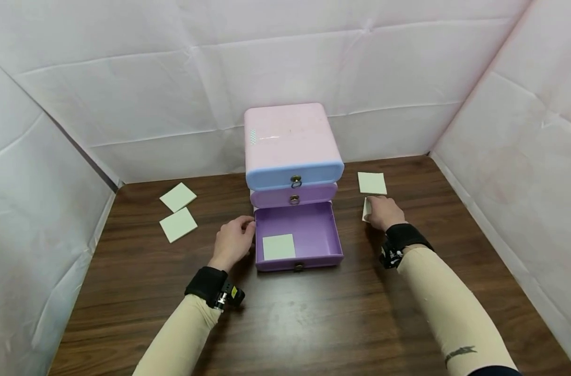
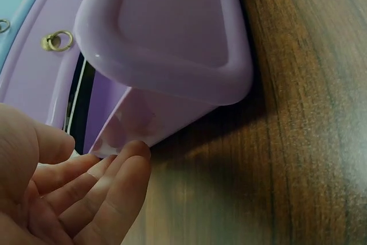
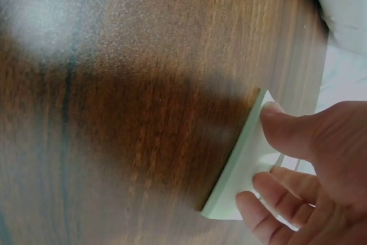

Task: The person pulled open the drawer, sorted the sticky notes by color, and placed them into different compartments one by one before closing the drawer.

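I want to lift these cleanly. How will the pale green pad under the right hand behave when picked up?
The pad is probably light and fairly stiff: it shows a thick, straight edge. Lying flat on the table, it may slide. The right hand pinching its edge looks sensible.

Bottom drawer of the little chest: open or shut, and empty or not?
Open. The bottom drawer is pulled out from the chest, with one pale green pad lying inside.
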